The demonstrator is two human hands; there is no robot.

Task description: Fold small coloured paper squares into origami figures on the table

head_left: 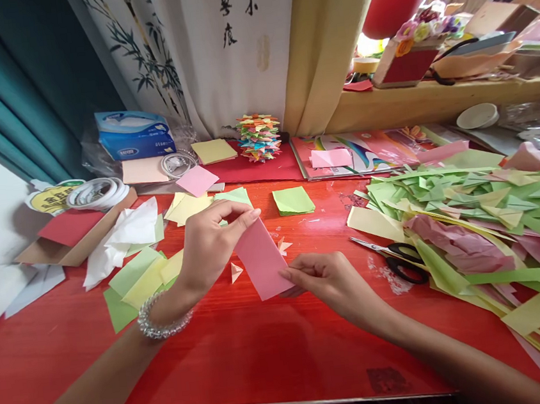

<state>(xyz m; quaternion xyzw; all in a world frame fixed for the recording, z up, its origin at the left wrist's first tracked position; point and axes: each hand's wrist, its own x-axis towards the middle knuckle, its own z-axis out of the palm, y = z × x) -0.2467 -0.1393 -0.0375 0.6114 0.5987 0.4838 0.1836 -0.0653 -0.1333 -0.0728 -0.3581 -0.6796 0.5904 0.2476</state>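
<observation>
A pink paper rectangle (263, 260) is held between both hands above the red table. My left hand (213, 233), with a beaded bracelet at the wrist, pinches its upper end between thumb and fingers. At the lower right corner, my right hand (321, 274) is closed on the same paper. Two small folded paper pieces lie just behind: a pale pink one (235, 272) left of the paper and another (284, 246) to its right. A stack of green square paper (294, 201) sits farther back.
Black-handled scissors (404, 262) lie at right beside a heap of green, yellow and pink paper strips (487, 205). Green and yellow sheets (138, 280) are at left, near a crumpled tissue (122, 240). Behind stand a blue tissue box (135, 134) and a multicoloured folded-paper tower (259, 137).
</observation>
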